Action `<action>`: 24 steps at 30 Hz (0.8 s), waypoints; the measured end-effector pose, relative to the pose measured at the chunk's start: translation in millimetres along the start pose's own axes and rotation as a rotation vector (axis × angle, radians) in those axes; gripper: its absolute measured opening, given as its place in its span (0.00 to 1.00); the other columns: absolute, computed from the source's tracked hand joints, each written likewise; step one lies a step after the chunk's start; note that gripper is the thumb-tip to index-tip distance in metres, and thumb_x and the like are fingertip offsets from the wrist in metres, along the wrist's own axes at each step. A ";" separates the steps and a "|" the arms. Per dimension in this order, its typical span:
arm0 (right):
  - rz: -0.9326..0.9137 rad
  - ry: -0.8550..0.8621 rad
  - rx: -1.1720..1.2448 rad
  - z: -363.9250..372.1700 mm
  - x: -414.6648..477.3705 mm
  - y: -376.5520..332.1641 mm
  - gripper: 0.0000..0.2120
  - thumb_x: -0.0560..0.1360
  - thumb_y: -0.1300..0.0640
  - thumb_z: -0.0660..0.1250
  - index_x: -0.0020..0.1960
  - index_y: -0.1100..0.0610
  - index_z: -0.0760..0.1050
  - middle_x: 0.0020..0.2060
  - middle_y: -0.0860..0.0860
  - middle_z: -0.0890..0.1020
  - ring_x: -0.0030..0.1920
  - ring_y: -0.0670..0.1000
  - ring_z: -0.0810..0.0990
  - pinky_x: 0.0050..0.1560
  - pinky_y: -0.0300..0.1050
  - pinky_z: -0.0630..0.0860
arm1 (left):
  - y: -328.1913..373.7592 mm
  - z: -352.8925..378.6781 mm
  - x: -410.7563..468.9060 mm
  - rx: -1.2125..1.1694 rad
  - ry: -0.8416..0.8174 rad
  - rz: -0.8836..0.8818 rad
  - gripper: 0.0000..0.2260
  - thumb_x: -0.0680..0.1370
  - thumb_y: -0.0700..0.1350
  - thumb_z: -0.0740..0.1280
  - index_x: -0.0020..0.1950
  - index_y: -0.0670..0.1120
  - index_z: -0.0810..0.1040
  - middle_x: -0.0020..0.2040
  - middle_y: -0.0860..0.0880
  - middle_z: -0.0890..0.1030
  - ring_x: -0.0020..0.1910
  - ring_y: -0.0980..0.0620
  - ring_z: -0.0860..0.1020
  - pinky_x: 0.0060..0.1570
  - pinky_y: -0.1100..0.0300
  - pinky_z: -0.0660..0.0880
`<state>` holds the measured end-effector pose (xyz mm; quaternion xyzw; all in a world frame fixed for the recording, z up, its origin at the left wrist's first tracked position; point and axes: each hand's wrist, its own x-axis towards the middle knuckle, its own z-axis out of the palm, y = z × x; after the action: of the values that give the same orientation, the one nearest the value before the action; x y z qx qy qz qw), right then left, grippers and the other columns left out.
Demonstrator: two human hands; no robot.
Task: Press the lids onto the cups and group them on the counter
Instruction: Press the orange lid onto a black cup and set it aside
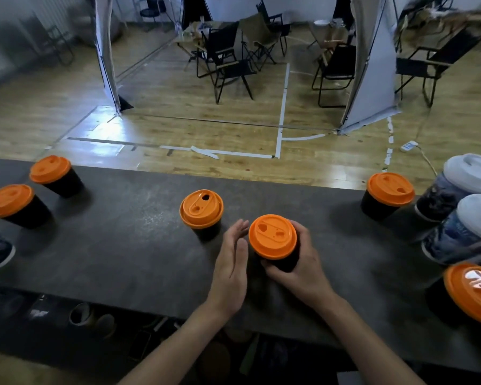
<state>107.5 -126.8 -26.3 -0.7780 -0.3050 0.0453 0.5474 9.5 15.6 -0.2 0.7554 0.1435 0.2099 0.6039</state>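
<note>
Now, on the dark desk [122, 245], your right grip [303, 262] wraps the middle cup [285, 264] while your left grip [232, 262] hovers beside it, flat and empty. Careful: shove too hard and you could topple its neighbour [201, 208], or the orange lid [272, 236] might pop loose.

The worktop [128, 245] is dark grey and matt, mottled like stone, with pale scuffs. The orange lids [201, 208] look like smooth moulded plastic with a soft sheen (the near-right lid [475, 290] throws a bright glare). Each black cup [285, 263] beneath is matt, seemingly paper. The white lids [472, 172] are duller plastic, over blue cups [439, 195] of printed paper. The floor [178, 129] is lightly glossy wood planking.
</note>
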 end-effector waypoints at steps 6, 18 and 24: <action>-0.018 -0.035 -0.007 2.4 1.1 5.0 0.42 0.64 0.52 0.85 0.71 0.49 0.64 0.65 0.40 0.75 0.65 0.36 0.74 0.64 0.30 0.69 | -1.6 20.0 27.6 -0.167 0.010 -0.206 0.18 0.87 0.45 0.51 0.54 0.45 0.80 0.50 0.53 0.84 0.52 0.65 0.80 0.55 0.72 0.72; 0.026 -0.049 -0.005 4.7 1.8 6.6 0.42 0.63 0.45 0.84 0.70 0.48 0.67 0.64 0.41 0.76 0.65 0.38 0.75 0.64 0.32 0.71 | -9.8 27.1 29.2 -0.212 0.029 -0.176 0.18 0.88 0.48 0.49 0.59 0.50 0.79 0.53 0.53 0.84 0.56 0.62 0.80 0.56 0.71 0.72; 0.015 -0.072 -0.019 2.3 2.4 5.0 0.37 0.64 0.46 0.80 0.69 0.43 0.67 0.62 0.42 0.78 0.64 0.40 0.77 0.64 0.40 0.75 | -10.4 19.3 42.5 -0.307 0.013 -0.191 0.22 0.82 0.51 0.53 0.65 0.40 0.77 0.60 0.45 0.84 0.61 0.49 0.81 0.60 0.61 0.76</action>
<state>110.7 -124.7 -31.0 -0.7834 -0.3190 0.0747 0.5281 56.4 21.6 -7.7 0.6359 0.1851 0.1760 0.7283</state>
